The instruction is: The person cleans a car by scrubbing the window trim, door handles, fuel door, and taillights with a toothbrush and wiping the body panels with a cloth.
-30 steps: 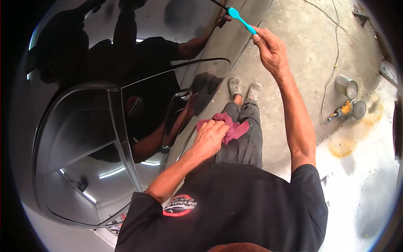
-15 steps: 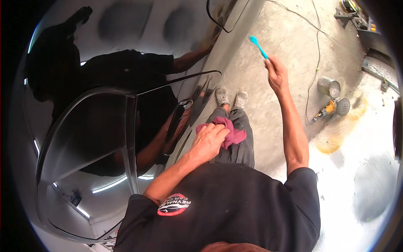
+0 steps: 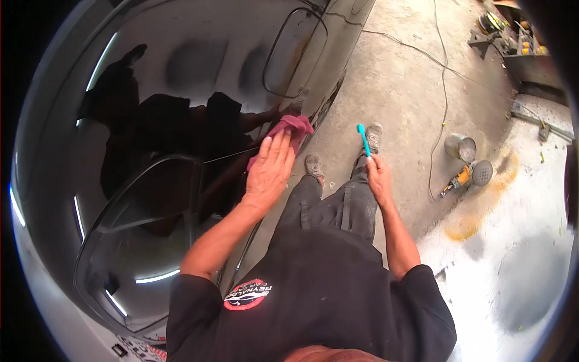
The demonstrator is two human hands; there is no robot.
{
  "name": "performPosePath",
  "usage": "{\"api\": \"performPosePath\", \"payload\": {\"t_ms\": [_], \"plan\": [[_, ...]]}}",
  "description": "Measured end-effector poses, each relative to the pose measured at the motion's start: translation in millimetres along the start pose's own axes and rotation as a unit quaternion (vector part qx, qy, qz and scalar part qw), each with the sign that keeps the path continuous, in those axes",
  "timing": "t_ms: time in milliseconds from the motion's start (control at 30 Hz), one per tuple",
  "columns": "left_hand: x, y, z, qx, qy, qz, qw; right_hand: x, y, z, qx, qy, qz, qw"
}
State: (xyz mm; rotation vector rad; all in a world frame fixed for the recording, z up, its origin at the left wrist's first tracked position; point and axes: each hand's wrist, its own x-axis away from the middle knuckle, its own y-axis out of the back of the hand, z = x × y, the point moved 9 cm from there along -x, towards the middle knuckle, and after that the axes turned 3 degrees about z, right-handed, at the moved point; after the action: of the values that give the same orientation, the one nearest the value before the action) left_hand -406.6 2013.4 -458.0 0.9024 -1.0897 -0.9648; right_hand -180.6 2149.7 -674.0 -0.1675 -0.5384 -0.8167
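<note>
My left hand [image 3: 270, 171] presses a crumpled maroon cloth [image 3: 297, 124] against the glossy black car body [image 3: 181, 127], its fingers lying over the cloth. The cloth is near the panel's edge, just ahead of the car's side window [image 3: 142, 235]. In my right hand [image 3: 379, 177] is a slim turquoise brush [image 3: 363, 139], gripped by the lower end of its handle. It points forward, above my shoes and apart from the car. The bristles are too small to make out.
To the right on the concrete floor lie a metal can [image 3: 460, 147] and a yellow power tool with a round disc [image 3: 469, 177]. A cord [image 3: 445, 90] runs across the floor. Further right stands a bin of tools [image 3: 528, 63]. A thin black hose or cable [image 3: 269, 60] loops at the car.
My left hand has moved forward from my lap with the cloth and now touches the car. My right hand has come down and inward, still holding the brush. My feet have shifted.
</note>
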Motion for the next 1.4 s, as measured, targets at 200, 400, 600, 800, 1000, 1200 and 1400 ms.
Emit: {"api": "performPosePath", "payload": {"t_ms": [200, 400, 600, 800, 1000, 1200, 1400], "plan": [[-107, -8, 3, -0.094, -0.011, 0.093, 0.991, -38, -17, 73, -0.001, 0.018, 0.098, 0.995], [-185, 19, 18, -0.139, 0.003, 0.068, 0.988, -77, -30, 108, -0.146, -0.058, 0.136, 0.978], [-51, -41, -28, -0.085, -0.044, 0.229, 0.969, -71, -48, 109, -0.154, -0.055, 0.169, 0.972], [11, -45, -56, 0.18, 0.079, 0.272, 0.942, -75, -94, 142, -0.245, -0.106, 0.177, 0.947], [31, -58, -63, 0.369, 0.153, 0.173, 0.9, -79, -127, 158, -0.221, -0.054, 0.162, 0.96], [27, -8, -30, 0.403, 0.124, 0.103, 0.901, 14, -72, 102, -0.158, -0.132, 0.196, 0.959], [-23, 112, 23, 0.22, 0.097, -0.09, 0.967, -40, 81, 33, -0.141, -0.135, -0.049, 0.98]]}}
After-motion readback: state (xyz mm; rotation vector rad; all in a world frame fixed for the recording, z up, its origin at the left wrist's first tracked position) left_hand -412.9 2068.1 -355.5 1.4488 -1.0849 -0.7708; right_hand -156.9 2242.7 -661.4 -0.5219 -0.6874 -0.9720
